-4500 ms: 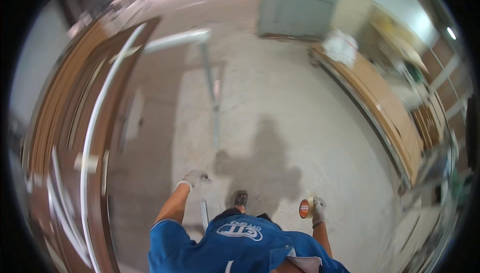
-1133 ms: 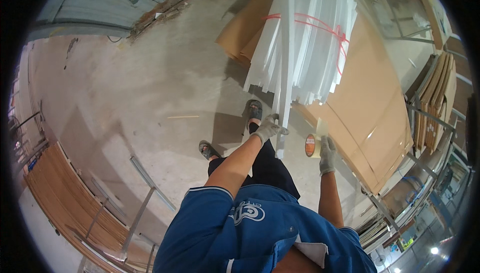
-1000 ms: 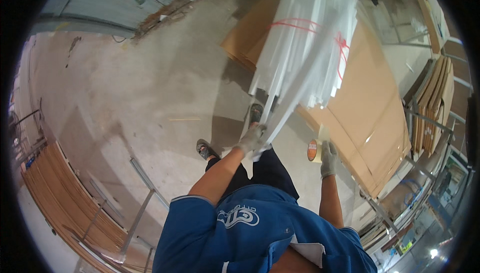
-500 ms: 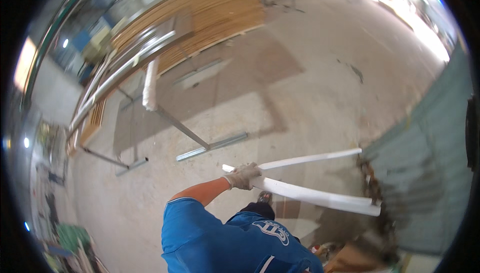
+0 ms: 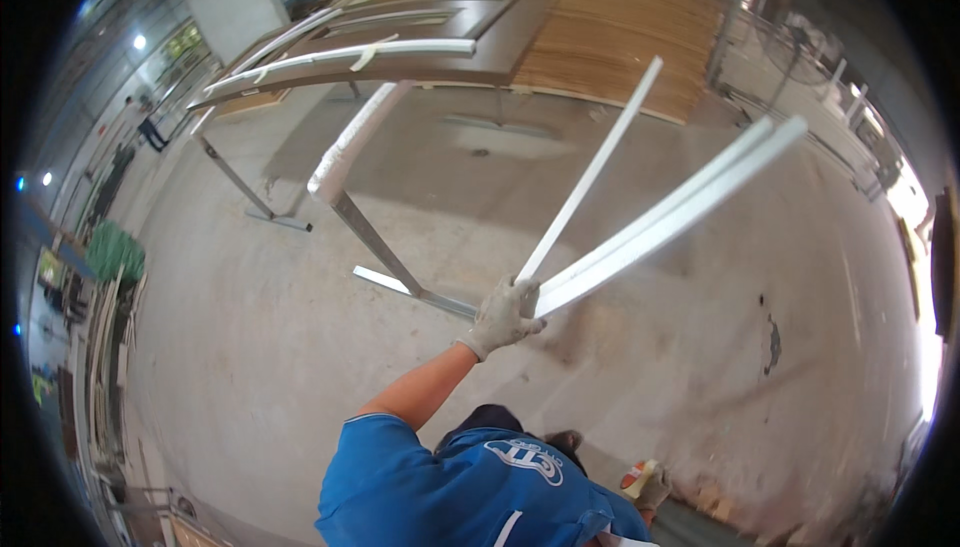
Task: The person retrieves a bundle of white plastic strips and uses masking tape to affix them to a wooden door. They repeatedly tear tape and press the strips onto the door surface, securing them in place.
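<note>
My left hand [image 5: 505, 321], in a pale work glove, is closed around several long white strips out in front of me. A thin strip [image 5: 595, 172] slants up and away, and a wider pair of strips [image 5: 665, 215] fans out to its right. A short white end [image 5: 382, 280] shows on the left side of the hand. Low at the right, beside my blue shirt, my gloved right hand [image 5: 656, 490] is closed on a small white, yellow and red container [image 5: 637, 475]. My body hides part of that arm, and the container's exact kind is unclear.
Ahead on the left, a brown panel [image 5: 525, 35] with raised frames lies on metal stands; white strips [image 5: 400, 50] rest along it. A stand's white-wrapped arm [image 5: 355, 142] juts toward me. Behind is a large stack of boards [image 5: 620, 22]. A distant person [image 5: 145, 125] stands far left.
My view has swung to the right. The strips in my left hand have turned from pointing right to pointing up and away. My right hand with the container has come into view.
</note>
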Motion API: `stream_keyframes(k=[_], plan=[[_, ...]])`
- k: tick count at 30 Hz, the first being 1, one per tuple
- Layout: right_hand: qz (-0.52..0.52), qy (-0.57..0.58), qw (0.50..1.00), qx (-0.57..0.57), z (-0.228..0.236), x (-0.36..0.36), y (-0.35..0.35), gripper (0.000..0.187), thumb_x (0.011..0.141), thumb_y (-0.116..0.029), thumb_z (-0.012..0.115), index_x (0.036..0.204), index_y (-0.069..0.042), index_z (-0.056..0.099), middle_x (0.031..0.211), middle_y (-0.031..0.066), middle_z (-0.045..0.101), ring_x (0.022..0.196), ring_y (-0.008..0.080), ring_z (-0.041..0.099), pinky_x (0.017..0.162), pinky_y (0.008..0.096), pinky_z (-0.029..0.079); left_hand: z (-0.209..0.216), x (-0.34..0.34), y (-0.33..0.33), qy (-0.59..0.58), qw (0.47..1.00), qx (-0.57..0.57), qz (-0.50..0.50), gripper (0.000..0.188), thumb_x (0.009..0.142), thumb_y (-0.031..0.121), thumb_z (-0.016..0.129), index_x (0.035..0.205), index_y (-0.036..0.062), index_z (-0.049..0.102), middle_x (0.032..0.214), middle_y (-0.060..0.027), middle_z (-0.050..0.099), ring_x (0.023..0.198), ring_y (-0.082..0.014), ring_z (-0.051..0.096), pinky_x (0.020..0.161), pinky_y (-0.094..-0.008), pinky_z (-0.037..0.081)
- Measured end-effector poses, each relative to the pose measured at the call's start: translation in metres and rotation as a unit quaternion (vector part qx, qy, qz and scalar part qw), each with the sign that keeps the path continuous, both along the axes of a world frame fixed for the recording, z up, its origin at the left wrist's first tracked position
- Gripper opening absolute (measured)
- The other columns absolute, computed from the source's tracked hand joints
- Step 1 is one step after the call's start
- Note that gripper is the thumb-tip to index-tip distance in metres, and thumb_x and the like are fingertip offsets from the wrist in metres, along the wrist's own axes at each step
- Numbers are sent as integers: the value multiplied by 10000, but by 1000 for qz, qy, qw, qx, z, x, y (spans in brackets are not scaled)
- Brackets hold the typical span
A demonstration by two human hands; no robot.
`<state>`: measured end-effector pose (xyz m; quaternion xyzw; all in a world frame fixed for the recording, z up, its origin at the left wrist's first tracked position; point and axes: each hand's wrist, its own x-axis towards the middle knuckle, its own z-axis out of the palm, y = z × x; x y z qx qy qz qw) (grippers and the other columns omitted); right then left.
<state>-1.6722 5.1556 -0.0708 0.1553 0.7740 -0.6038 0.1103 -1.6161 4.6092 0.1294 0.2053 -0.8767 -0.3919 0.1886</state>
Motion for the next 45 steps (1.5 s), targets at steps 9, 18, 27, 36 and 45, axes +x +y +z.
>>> stream_keyframes(k=[9, 18, 27, 36, 45], plan=[[125, 65, 983, -116, 88, -373, -187, 293, 1017, -259, 608, 1163, -6, 633, 1122, 73, 682, 964, 204, 644, 853, 365, 536, 170, -159, -218, 15, 947, -197, 253, 471, 640, 312, 882, 1011, 134, 653, 1085, -181, 601, 987, -381, 648, 867, -455, 527], [125, 24, 987, -100, 77, -518, -364, 388, 1004, -283, 618, 1261, 7, 601, 1209, 118, 646, 1025, 234, 647, 847, 375, 542, 236, -267, -506, -127, 858, -172, 468, 464, 669, 338, 841, 1073, 147, 719, 1194, -224, 642, 1065, -369, 668, 919, -446, 544], [226, 30, 974, 5, 35, -734, -505, 440, 989, -289, 637, 1296, 23, 592, 1228, 121, 637, 1033, 223, 637, 870, 341, 528, 228, -361, -661, -223, 760, -155, 590, 513, 746, 421, 798, 1171, 145, 718, 1126, -205, 705, 1055, -365, 701, 905, -473, 573], [437, 121, 891, 10, 96, -998, -799, 385, 992, -274, 633, 1238, 21, 632, 1171, 89, 662, 1012, 187, 628, 859, 323, 522, 221, -453, -748, -221, 712, -14, 667, 641, 679, 498, 838, 1205, 150, 727, 1259, -166, 653, 1145, -291, 670, 938, -396, 559], [451, 214, 859, -112, 249, -1000, -1039, 297, 1038, -263, 567, 1152, -6, 664, 1093, 60, 664, 948, 148, 600, 824, 317, 492, 205, -477, -860, -212, 647, 5, 733, 736, 763, 726, 700, 1238, 163, 710, 1299, -181, 618, 1216, -335, 619, 992, -447, 520]])
